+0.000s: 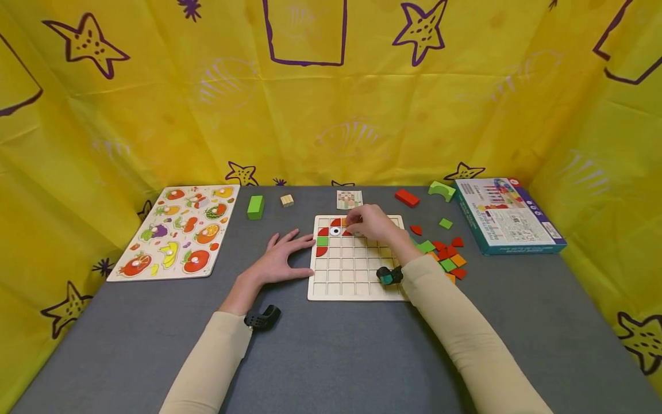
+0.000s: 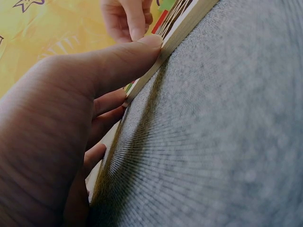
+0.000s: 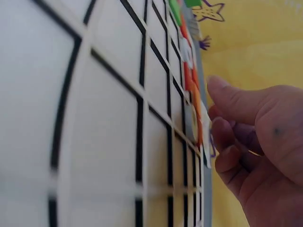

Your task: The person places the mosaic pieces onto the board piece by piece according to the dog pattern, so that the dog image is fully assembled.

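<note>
My left hand (image 1: 276,261) spreads along the left edge of a pale wooden grid board (image 1: 357,282). Its thumb (image 2: 137,54) touches the board's side in the left wrist view, fingers farther along the edge. My right hand (image 1: 370,221) is over the board's upper rows, fingers bent and bunched near the placed pieces. Whether a piece is between its fingertips is hidden. Near the board's upper left lie a green square (image 1: 322,241), a red quarter-round piece (image 1: 321,251) and a white piece with a black dot (image 1: 335,231). An orange piece (image 3: 196,97) lies close to the right fingertips.
Loose red, green and orange pieces (image 1: 448,265) lie right of the board. A pattern card (image 1: 349,199) is behind it. A fruit puzzle board (image 1: 176,233) is at left, a game box (image 1: 509,215) at right. Blocks, including a green one (image 1: 256,207), stand along the back.
</note>
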### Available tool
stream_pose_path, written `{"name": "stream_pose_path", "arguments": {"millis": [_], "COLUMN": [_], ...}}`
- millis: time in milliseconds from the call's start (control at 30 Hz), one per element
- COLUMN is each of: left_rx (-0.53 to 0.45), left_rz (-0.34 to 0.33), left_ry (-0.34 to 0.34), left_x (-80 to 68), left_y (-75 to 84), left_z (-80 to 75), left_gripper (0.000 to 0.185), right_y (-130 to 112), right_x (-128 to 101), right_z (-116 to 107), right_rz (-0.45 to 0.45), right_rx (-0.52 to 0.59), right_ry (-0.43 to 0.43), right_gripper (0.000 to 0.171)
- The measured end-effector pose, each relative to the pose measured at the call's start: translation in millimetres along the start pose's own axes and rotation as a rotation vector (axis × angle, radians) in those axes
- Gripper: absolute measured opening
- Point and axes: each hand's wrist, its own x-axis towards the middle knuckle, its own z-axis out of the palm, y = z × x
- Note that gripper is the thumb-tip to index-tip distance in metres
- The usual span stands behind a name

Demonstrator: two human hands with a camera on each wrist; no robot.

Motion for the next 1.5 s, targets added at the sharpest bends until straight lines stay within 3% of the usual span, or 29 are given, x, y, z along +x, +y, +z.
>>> {"name": "stream_pose_path", "arguments": {"millis": [300, 533, 767, 1167, 1500], "left_rx": [-0.003, -0.003, 0.001, 0.002, 0.002], "left_rz": [0.005, 0.001, 0.004, 0.004, 0.006], "left_ry": [0.007, 0.009, 0.011, 0.002, 0.006], "left_x": [0.5, 0.6, 0.9, -0.8, -0.1], "left_y": [-0.9, -0.7, 0.0, 1.3, 0.2], "left_z": [0.0, -0.5, -0.8, -1.4, 0.7], "left_gripper": [0.076, 0.076, 0.076, 0.077, 0.077], "right_y": [26.6, 55.9, 80.7, 96.1, 94.0], "right_x": [-28.3, -50.0, -69.7, -81.5, -81.6], "right_z": [-28.3, -52.1, -68.7, -73.3, -71.0], "right_rz": [0.042, 0.072, 0.156, 0.196, 0.181], "right_rx": [0.067, 0.027, -0.001, -0.093, 0.005], "right_ry": [0.067, 0.125, 0.129, 0.059, 0.047], "right_gripper": [0.018, 0.022, 0.024, 0.024, 0.012]}}
